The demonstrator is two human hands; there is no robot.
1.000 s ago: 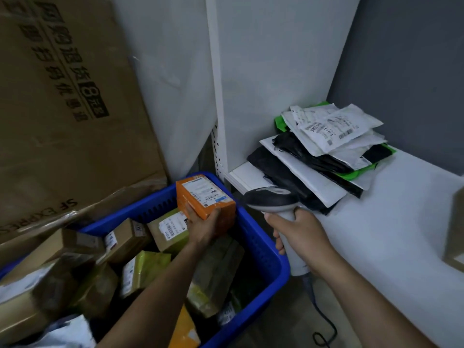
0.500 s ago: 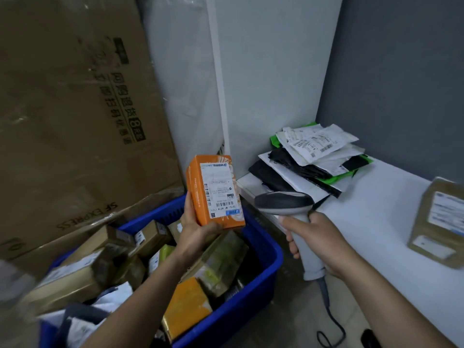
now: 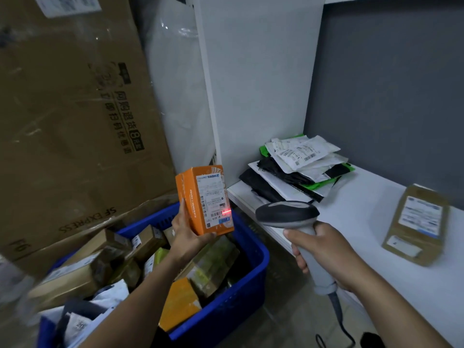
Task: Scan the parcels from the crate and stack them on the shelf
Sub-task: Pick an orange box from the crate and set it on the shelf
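Note:
My left hand (image 3: pixel 185 234) grips an orange parcel box (image 3: pixel 204 200) upright above the blue crate (image 3: pixel 241 285), its white label turned to the right. A red scan line glows on the label's lower right corner. My right hand (image 3: pixel 319 249) holds a grey barcode scanner (image 3: pixel 286 213) by its handle, with the dark head pointed left at the box. The crate holds several brown, yellow and orange parcels. On the white shelf (image 3: pixel 364 227) lies a pile of black, white and green mailer bags (image 3: pixel 298 167).
A brown cardboard parcel (image 3: pixel 416 224) with white labels lies on the shelf at the right. A large cardboard box (image 3: pixel 70 121) wrapped in film leans behind the crate. The scanner's cable (image 3: pixel 339 320) hangs down to the floor. A white upright panel (image 3: pixel 256 84) bounds the shelf's left end.
My left hand lifted the orange box out of the crate and turned it upright. The scanner came level with it, and the red scan line now shows on the label.

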